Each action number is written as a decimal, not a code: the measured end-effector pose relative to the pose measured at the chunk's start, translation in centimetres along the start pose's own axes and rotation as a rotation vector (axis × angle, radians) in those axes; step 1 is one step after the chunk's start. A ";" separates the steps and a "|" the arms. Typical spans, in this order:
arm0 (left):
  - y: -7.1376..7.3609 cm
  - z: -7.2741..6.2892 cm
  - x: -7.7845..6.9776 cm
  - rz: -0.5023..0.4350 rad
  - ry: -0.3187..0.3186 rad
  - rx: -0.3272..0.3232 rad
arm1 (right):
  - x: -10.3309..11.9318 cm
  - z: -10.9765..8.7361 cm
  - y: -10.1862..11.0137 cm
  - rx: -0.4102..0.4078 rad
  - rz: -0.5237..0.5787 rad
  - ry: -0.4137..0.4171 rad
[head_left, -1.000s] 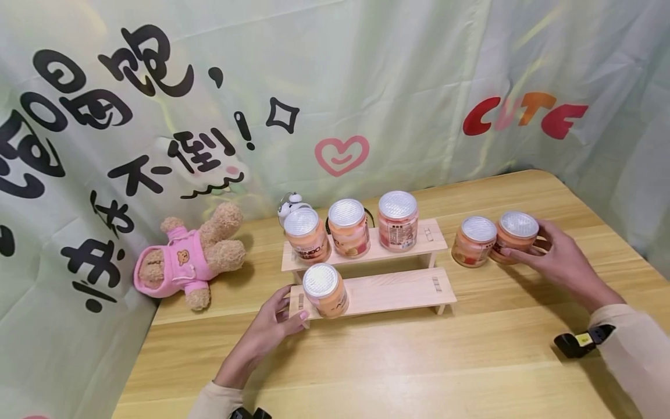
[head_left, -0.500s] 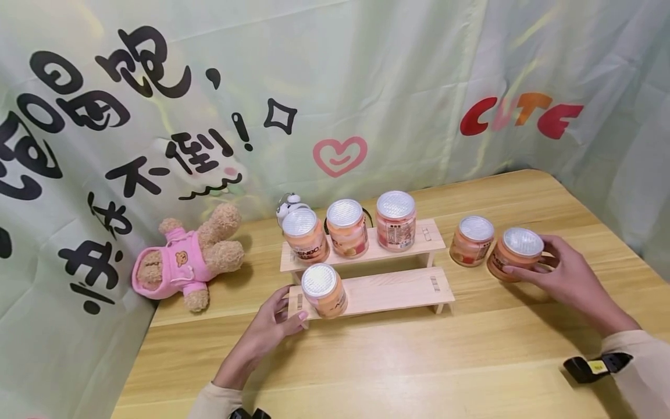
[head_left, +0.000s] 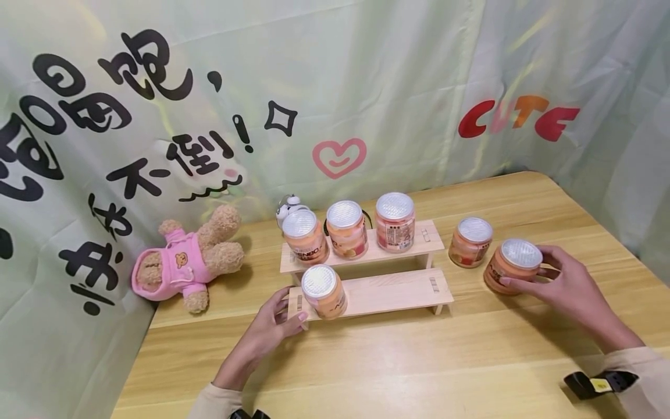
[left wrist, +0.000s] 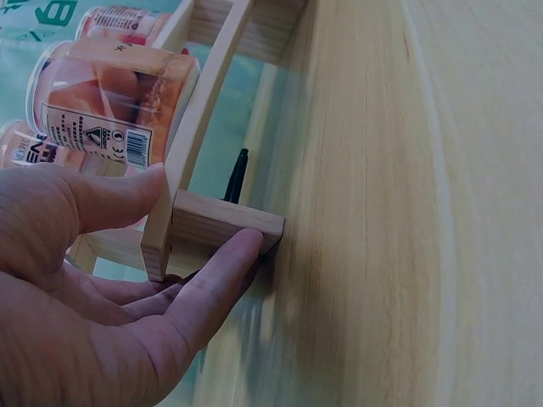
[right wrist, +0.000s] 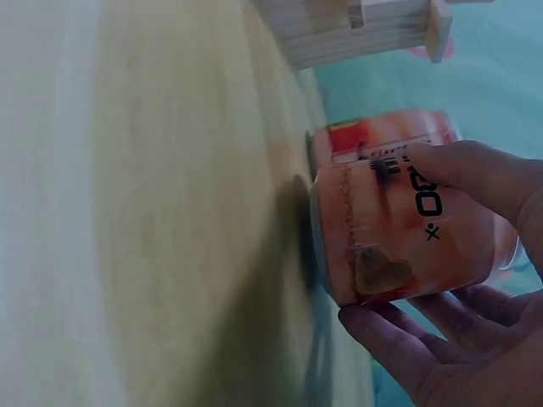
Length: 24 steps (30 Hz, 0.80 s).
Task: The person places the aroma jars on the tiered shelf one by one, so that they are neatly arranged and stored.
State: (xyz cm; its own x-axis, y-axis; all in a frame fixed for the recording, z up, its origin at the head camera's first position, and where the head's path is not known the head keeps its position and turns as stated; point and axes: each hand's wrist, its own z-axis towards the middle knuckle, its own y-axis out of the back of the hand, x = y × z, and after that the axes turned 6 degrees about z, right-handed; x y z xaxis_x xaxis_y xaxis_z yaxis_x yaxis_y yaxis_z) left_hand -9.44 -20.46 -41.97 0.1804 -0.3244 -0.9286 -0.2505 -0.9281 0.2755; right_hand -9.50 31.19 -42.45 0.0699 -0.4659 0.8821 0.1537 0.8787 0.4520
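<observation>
My right hand (head_left: 567,285) grips an orange fruit jar (head_left: 513,266) with a silvery lid, thumb on one side and fingers on the other. In the right wrist view the held jar (right wrist: 407,229) shows black lettering, and its base is close over the tabletop. My left hand (head_left: 269,320) holds the left end of the lower wooden shelf (head_left: 392,291); the left wrist view has the thumb on top and fingers around the leg. Near that thumb stands a jar (head_left: 324,294) on the lower shelf. Another jar (head_left: 470,243) is on the table, left of the held one.
Three similar jars, among them a right-hand one (head_left: 395,224), line the upper shelf (head_left: 431,235). A white alarm clock (head_left: 288,206) is partly hidden behind them. On the left lies a teddy bear in a pink hoodie (head_left: 188,259). A printed curtain (head_left: 408,116) backs the table (head_left: 377,361).
My right hand has drawn its jar away from the neighbouring jar, toward me, opening a gap between them. My left hand keeps its hold on the shelf.
</observation>
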 end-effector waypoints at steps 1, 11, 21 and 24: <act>0.0 0.0 0.0 -0.001 0.003 -0.001 | 0.1 0.0 0.0 0.001 0.002 0.000; 0.0 -0.1 0.0 0.002 0.007 0.001 | 3.5 -1.1 -0.5 0.028 0.015 0.019; 0.0 0.0 0.1 0.010 0.015 -0.018 | 6.8 -1.7 -2.6 0.082 0.080 0.124; 0.0 0.1 0.1 0.011 0.009 -0.015 | 7.5 -1.7 -3.4 0.107 0.102 0.149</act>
State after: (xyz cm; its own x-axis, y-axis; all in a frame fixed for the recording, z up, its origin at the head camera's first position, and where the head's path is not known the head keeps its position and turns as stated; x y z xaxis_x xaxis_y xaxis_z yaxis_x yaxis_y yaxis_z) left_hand -9.52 -20.49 -42.10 0.1865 -0.3364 -0.9231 -0.2379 -0.9270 0.2898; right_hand -7.82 24.49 -37.62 0.2255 -0.3776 0.8981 0.0331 0.9243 0.3803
